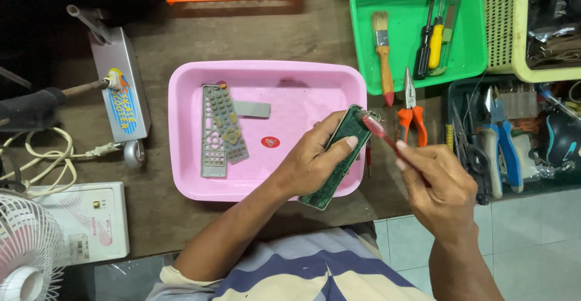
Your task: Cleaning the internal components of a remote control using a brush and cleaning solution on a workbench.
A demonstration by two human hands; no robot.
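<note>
Workbench [254, 34] of dark wood, pink tray [290, 83], green bin [466, 28], tiled floor [532, 240]

In my left hand [311, 162] I'm holding a matt green circuit board [340, 155]; in my right hand [439, 186] I'm holding a red plastic toothbrush [380, 130]. Left of them a glossy pink plastic tray [278, 86] is holding a grey rubbery keypad [229, 125]. The worn wooden table [242, 31] is looking rough.
</note>
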